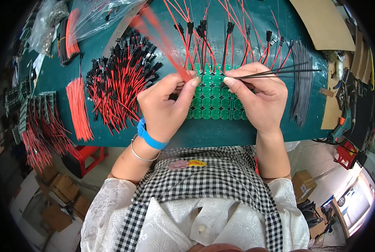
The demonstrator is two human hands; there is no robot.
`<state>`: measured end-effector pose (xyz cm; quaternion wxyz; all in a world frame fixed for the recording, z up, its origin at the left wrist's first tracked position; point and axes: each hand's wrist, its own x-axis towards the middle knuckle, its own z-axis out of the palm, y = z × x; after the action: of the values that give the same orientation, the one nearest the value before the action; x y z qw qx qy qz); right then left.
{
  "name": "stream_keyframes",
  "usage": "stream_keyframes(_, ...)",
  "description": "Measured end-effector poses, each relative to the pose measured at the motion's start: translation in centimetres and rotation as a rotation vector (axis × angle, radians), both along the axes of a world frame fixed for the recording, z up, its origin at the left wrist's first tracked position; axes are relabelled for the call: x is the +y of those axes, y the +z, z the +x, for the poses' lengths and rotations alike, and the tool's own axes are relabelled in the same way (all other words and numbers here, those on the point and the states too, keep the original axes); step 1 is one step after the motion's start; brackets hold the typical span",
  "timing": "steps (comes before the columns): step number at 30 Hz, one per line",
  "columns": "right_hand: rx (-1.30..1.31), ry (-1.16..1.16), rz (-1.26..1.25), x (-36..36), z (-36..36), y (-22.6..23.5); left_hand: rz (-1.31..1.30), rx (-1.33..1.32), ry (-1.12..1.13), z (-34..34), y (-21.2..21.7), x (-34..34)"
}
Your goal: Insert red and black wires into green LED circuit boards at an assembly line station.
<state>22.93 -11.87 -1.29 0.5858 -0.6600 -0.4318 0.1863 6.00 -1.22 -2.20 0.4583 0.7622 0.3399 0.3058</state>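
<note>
My left hand pinches several red wires, which smear with motion toward the upper left. Between the fingertips of my right hand are a few thin black wires pointing right. Both hands rest over the upper part of a panel of small round green circuit boards, one at each side. Red and black leads with black connectors stand along the panel's far edge. My fingers partly cover the panel, so I cannot tell whether the held wire ends touch it.
Left of the panel lies a heap of red-black connector leads, then a bundle of red wires. Grey-black wires lie to the right. Wired boards hang over the left edge. A clear plastic bag covers the far left.
</note>
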Motion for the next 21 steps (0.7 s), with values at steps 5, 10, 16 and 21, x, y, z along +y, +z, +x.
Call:
stream_keyframes(5,0.007,-0.014,-0.05,0.0,-0.1,-0.1,-0.288,-0.07,-0.032,-0.1,2.2,-0.6)
stream_keyframes(10,0.07,-0.043,-0.088,-0.1,-0.3,-0.1,-0.184,-0.025,-0.085,0.6,2.0,-0.5)
stream_keyframes(16,0.061,-0.016,-0.091,0.3,-0.7,-0.3,-0.081,-0.01,-0.049,1.2,0.9,-0.6)
stream_keyframes(21,0.047,-0.05,-0.126,0.4,-0.8,-0.4,-0.075,-0.037,-0.017,1.3,0.2,-0.7)
